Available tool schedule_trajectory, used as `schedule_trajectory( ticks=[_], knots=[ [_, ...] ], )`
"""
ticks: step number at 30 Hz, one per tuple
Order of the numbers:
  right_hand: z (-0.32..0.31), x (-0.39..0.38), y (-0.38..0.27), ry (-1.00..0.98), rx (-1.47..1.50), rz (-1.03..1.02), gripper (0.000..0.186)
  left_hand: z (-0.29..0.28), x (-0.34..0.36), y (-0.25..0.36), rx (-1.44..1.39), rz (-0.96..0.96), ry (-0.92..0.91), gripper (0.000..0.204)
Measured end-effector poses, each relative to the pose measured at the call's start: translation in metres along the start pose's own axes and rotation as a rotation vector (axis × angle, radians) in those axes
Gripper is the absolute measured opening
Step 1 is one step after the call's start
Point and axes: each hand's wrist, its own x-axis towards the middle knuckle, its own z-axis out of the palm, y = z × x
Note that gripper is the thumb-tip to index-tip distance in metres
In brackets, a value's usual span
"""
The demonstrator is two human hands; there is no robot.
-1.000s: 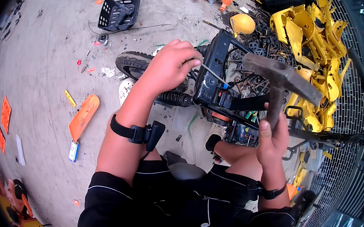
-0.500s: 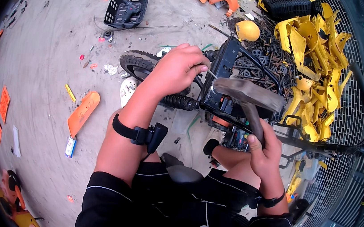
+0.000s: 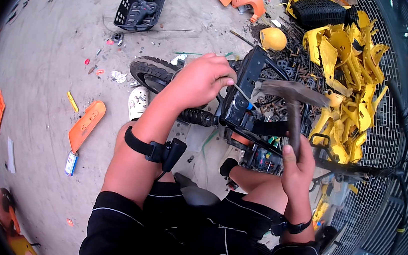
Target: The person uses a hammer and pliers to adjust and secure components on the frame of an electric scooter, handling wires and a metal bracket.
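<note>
Hammer (image 3: 295,95) in right grip (image 3: 299,166), rod (image 3: 242,92) in left grip (image 3: 203,81)

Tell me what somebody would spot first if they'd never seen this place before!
Probably the big hammer in the right hand, right of the middle. Next, the tumbled heap of bright yellow parts at the upper right. Then the left hand, near the middle, holding a thin metal rod over a black frame.

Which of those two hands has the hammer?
The right hand: it is wrapped around the handle of the hammer. The left hand instead holds a thin rod.
</note>
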Motion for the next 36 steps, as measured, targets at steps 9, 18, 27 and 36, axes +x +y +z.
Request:
schedule_trajectory(
  ticks=[9, 18, 27, 36],
  knots=[
    [-0.005, -0.013, 0.009, 0.026, 0.072, 0.000, 0.033, 0.003, 0.004, 0.004, -0.021, -0.010, -0.009, 0.008],
    [-0.003, -0.004, 0.003, 0.082, 0.086, 0.049, 0.031, 0.004, 0.006, 0.004, -0.038, 0.000, -0.023, 0.008],
    [-0.003, 0.005, 0.007, -0.001, -0.019, -0.066, 0.035, 0.002, 0.005, 0.008, -0.035, -0.031, -0.028, 0.009],
    [0.009, 0.003, -0.001, -0.045, -0.066, -0.029, 0.034, 0.004, 0.006, 0.007, -0.047, -0.040, -0.031, 0.009]
  ],
)
